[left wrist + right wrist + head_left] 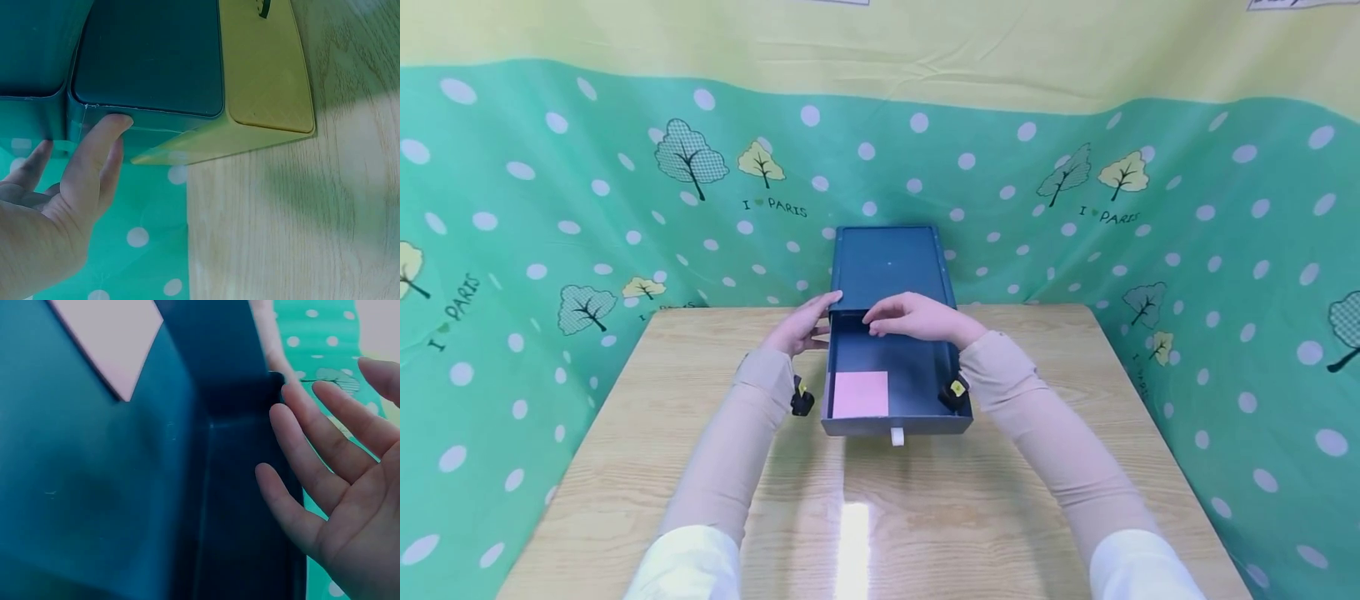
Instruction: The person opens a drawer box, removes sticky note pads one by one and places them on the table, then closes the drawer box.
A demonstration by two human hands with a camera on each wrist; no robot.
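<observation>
A dark blue drawer cabinet (889, 267) stands at the back of the table, its top drawer (917, 358) pulled out toward me. Flat in the drawer's front left corner lies a pink square of paper (861, 394); part of it shows as a pink sheet (119, 337) in the right wrist view. My left hand (805, 327) is at the cabinet's left side, a fingertip at the top front corner. In the left wrist view, extended fingers (87, 162) rest against the cabinet's side. Over the drawer's back part hovers my right hand (917, 318), fingers loosely bent and holding nothing.
A white pull tab (897, 437) hangs from the drawer front. Below the blue drawers is a yellow drawer (269, 75) near the wooden tabletop (910, 542). Green dotted curtain (880, 167) surrounds the back and sides. Dark wrist cameras (802, 402) hang under both wrists.
</observation>
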